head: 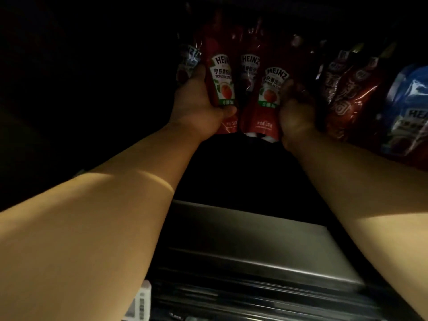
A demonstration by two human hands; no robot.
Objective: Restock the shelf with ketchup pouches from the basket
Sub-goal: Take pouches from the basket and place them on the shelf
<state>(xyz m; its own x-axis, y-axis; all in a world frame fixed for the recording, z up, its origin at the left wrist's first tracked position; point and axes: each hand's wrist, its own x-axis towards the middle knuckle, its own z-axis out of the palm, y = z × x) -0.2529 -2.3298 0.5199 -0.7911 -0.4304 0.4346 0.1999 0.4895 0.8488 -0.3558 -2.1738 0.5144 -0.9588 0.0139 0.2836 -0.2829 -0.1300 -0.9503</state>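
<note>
A: What is held?
B: A pouch [221,82] is gripped by the left hand [199,105], another [266,105] by the right hand [296,112], upper centre.
A: What could fail?
B: Neighbouring packs [347,96] could be toppled if crowded.

– Where are the pouches?
– Far back on the shelf [266,230]. The left hand [196,105] holds one pouch [221,82]. The right hand [297,112] holds another pouch [266,100] just beside it, on its right.
– Is anything between them?
– Yes, a third pouch [249,68] stands behind, in the gap.
– And at the sides?
– One more pouch [187,63] sits left of the left hand. A row of other packs [354,93] leans to the right of the right hand.
– What is near us?
– The shelf's front edge, with a small tag [140,302] at its left
</note>
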